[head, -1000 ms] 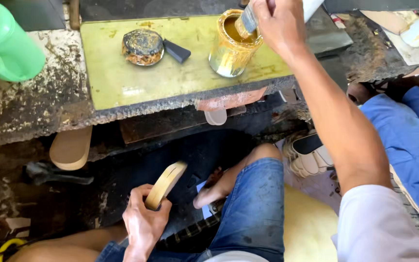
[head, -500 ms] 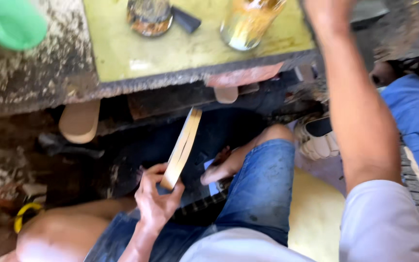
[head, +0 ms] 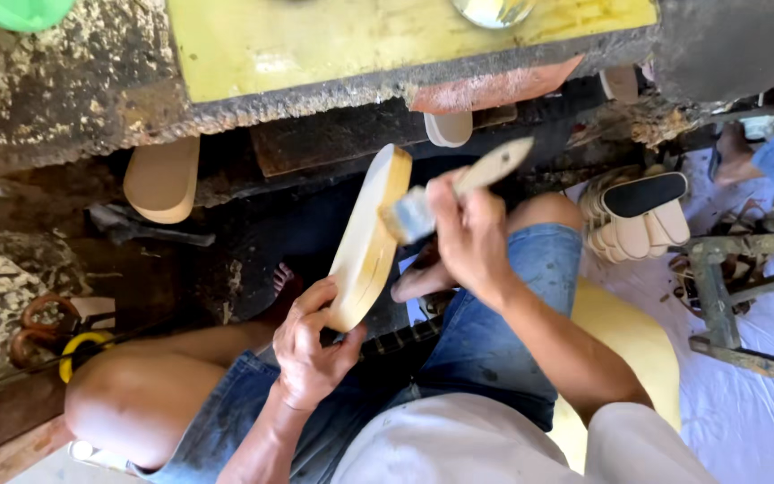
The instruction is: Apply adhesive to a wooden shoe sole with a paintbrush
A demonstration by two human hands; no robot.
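Below the yellow-topped workbench (head: 333, 45), the left hand (head: 311, 350) grips a pale shoe sole (head: 369, 237) by its lower end, held on edge above the lap. The right hand (head: 468, 237) clasps a wooden-handled brush (head: 454, 188), bristles touching the sole's upper edge.

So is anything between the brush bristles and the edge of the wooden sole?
Nothing in the head view: the brush in the right hand has its bristles against the rim of the wooden sole, which the left hand holds upright.

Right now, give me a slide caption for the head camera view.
Left hand holds a wooden sole upright while right hand presses a brush against its edge.
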